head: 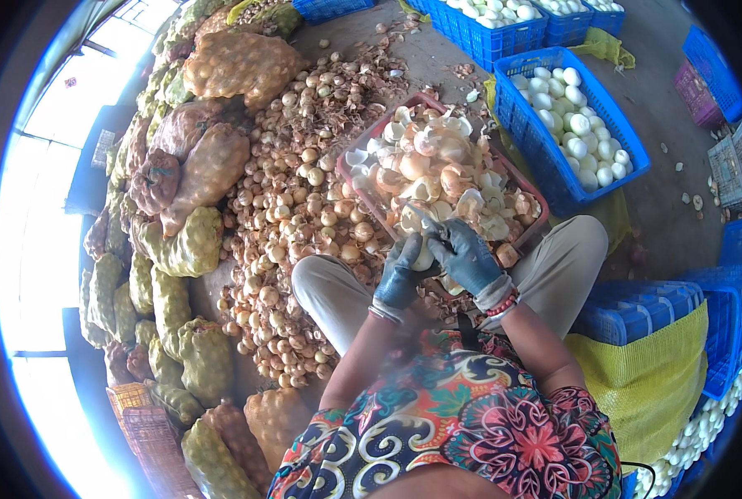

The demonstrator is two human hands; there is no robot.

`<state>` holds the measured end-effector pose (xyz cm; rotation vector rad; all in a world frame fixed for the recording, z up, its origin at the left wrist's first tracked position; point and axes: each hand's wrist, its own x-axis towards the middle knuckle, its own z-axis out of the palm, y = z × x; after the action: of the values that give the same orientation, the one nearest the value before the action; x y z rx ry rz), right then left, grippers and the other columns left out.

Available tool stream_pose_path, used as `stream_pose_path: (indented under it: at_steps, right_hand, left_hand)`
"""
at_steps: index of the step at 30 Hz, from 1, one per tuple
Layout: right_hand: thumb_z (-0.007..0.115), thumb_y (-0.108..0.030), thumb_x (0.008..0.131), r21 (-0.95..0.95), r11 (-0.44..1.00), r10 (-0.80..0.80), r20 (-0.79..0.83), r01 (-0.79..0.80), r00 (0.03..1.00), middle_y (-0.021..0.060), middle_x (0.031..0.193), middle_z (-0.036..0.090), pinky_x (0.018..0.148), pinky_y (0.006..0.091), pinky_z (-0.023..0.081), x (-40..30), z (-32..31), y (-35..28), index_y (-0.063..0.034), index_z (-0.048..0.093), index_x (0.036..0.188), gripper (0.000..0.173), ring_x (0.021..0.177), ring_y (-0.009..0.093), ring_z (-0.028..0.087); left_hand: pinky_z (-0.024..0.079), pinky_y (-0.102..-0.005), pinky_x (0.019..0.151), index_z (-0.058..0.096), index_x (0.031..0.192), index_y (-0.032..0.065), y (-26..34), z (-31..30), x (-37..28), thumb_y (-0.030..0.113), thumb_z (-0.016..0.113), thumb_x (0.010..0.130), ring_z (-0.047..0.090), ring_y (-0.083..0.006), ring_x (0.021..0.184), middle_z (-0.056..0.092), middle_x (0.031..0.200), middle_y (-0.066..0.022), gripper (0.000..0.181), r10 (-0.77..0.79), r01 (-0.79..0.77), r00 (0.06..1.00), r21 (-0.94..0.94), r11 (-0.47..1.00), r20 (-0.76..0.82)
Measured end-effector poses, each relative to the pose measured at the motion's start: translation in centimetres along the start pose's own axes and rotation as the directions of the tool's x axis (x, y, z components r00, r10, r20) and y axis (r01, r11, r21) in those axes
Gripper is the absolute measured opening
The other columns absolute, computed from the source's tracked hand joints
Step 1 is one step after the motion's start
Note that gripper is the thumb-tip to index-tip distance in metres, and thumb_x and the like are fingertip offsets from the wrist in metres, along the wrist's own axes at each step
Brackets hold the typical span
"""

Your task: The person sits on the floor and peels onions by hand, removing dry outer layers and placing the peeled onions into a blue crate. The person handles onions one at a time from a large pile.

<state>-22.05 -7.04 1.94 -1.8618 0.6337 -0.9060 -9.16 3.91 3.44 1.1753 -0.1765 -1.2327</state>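
Observation:
My left hand [401, 268], in a blue-grey coated glove, is shut on a pale onion [424, 256]. Close beside it, my right hand [468, 257], gloved the same way, grips a knife [425, 217] whose blade points up and to the left. The fingers of both hands meet around the onion, so part of it is hidden. Just beyond them is a red plastic crate [371, 201] heaped with onion skins [430, 150]. Whole unpeeled onions [283, 212] lie in a wide pile to the left of the crate.
A blue crate [637, 163] of peeled white onions [578, 125] stands at the right, with more filled blue crates [492, 43] behind. Full mesh sacks [208, 168] line the left side. Near my right side is an upturned blue crate [639, 305] with yellow mesh [645, 374].

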Motion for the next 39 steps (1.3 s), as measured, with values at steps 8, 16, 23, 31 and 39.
stream_pose_path:
  at_steps: [8, 16, 23, 31, 39]
  right_hand:
    - [0.069, -0.002, 0.099, 0.681, 0.648, 0.474, -0.010, -0.341, 0.880, -0.0087, 0.081, 0.059, 0.061, 0.0219, 0.044, 0.2, -2.7, -1.4, -0.0065, 0.072, 0.100, 0.006, 0.068, 0.002, 0.052]
    - [0.072, -0.013, 0.099, -0.175, 0.970, 0.130, -0.201, -0.166, 0.971, 0.0182, 0.092, 0.068, 0.076, 0.0416, 0.055, -1.3, -1.1, 6.6, -0.0037, 0.068, 0.100, 0.010, 0.083, 0.036, 0.068]
    - [0.069, -0.029, 0.097, -0.159, 0.954, 0.224, -0.180, -0.254, 0.958, 0.0231, 0.090, 0.069, 0.077, 0.0549, 0.053, -2.9, -0.9, 10.5, -0.0061, 0.068, 0.096, 0.023, 0.086, 0.046, 0.068]
    - [0.070, -0.023, 0.096, -0.076, 0.922, 0.370, -0.121, -0.381, 0.921, 0.0227, 0.086, 0.069, 0.074, 0.0492, 0.054, -0.9, -1.1, 7.0, -0.0019, 0.068, 0.089, 0.022, 0.079, 0.042, 0.070]
    - [0.061, -0.029, 0.106, -0.396, 0.880, 0.339, 0.133, -0.264, 0.931, 0.0203, 0.105, 0.068, 0.087, 0.0485, 0.054, -1.4, -2.6, 9.9, -0.0010, 0.067, 0.121, 0.033, 0.096, 0.040, 0.065]
  left_hand:
    - [0.063, -0.0469, 0.090, 0.063, 0.127, 0.0053, 0.4, -2.8, 0.7, 0.062, 0.062, 0.102, 0.073, -0.0283, 0.099, 0.073, 0.111, -0.0135, 0.062, -0.042, 0.051, 0.998, -0.287, 0.957, 0.038]
    - [0.057, -0.0448, 0.075, 0.065, 0.134, 0.0090, 0.9, -2.3, 1.5, 0.072, 0.047, 0.102, 0.071, -0.0331, 0.090, 0.074, 0.111, -0.0172, 0.073, -0.108, 0.129, 0.992, -0.432, 0.893, 0.073]
    - [0.067, -0.0433, 0.081, 0.061, 0.137, 0.0067, 4.5, 10.4, 6.7, 0.062, 0.056, 0.105, 0.077, -0.0244, 0.094, 0.075, 0.113, -0.0136, 0.064, -0.075, 0.018, 0.948, 0.183, 0.983, 0.309]
    - [0.052, -0.0373, 0.098, 0.044, 0.154, -0.0047, 12.0, 27.5, 15.3, 0.048, 0.070, 0.100, 0.063, -0.0250, 0.118, 0.064, 0.138, -0.0188, 0.080, 0.573, -0.705, 0.702, 0.293, 0.646, 0.423]
    - [0.054, -0.0358, 0.102, 0.055, 0.146, -0.0022, 17.1, 0.7, 5.2, 0.026, 0.071, 0.104, 0.064, -0.0210, 0.123, 0.065, 0.139, -0.0154, 0.053, 0.712, -0.594, 0.702, 0.575, 0.562, 0.030]
